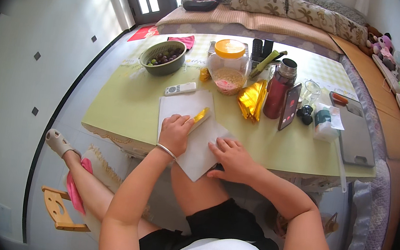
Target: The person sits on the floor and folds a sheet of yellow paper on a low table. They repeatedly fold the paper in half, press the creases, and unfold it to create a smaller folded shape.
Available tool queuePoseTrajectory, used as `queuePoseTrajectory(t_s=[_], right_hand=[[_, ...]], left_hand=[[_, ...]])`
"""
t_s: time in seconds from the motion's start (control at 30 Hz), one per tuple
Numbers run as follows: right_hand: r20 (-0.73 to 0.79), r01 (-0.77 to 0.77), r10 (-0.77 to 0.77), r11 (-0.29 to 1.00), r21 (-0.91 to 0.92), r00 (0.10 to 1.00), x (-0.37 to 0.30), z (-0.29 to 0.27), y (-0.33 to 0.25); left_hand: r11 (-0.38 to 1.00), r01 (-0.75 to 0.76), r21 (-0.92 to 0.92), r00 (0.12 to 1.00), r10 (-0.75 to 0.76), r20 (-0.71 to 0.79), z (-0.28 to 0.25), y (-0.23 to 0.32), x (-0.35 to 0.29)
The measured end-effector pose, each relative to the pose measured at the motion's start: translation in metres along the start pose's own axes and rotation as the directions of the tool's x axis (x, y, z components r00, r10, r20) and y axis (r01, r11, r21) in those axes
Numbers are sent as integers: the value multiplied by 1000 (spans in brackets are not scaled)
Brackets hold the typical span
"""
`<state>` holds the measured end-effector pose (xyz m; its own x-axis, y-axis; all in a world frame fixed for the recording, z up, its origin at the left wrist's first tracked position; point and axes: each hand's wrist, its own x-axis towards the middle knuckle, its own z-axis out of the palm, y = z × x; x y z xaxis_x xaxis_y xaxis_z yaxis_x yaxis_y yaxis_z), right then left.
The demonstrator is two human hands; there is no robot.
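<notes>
My left hand, a pale bangle at its wrist, has its fingers curled round a narrow folded piece of gold-and-white paper. Beneath it lie white paper sheets; one sheet sits askew, with a corner jutting past the table's near edge. My right hand rests at that sheet's right side, fingers apart and touching it. Just beyond the sheets is a white remote control. Folded shiny gold paper stands to the right of it.
On the green-covered table stand a basket of grapes, a yellow-lidded jar, a red thermos, an upright phone, a tissue pack and a grey board. A wooden chair is at the lower left.
</notes>
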<state>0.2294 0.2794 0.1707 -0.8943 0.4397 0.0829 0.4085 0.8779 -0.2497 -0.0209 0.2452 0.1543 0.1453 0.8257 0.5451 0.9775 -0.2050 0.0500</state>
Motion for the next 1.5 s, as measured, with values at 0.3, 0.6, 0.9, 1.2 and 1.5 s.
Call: queuePoseTrajectory(t_s=[0.3,0.6,0.9,1.2,1.5], right_hand=[[-384,85,-173,968,-236,907,3,41,10],[-265,135,-174,978,-156,948,26,25,-1],[-156,321,-285,896,307,946,59,15,31],[-129,81,-11,829,553,992,92,7,43],[-312,-150,316,877,457,896,95,28,52]], left_hand=[[978,-124,-168,992,120,-32,-28,26,-12],[989,32,-142,990,-12,141,-29,53,-70],[912,220,-345,975,-209,70,-37,13,-79],[694,478,-538,864,-483,144,-22,-20,-75],[834,548,-65,836,-547,34,-10,-20,-40]])
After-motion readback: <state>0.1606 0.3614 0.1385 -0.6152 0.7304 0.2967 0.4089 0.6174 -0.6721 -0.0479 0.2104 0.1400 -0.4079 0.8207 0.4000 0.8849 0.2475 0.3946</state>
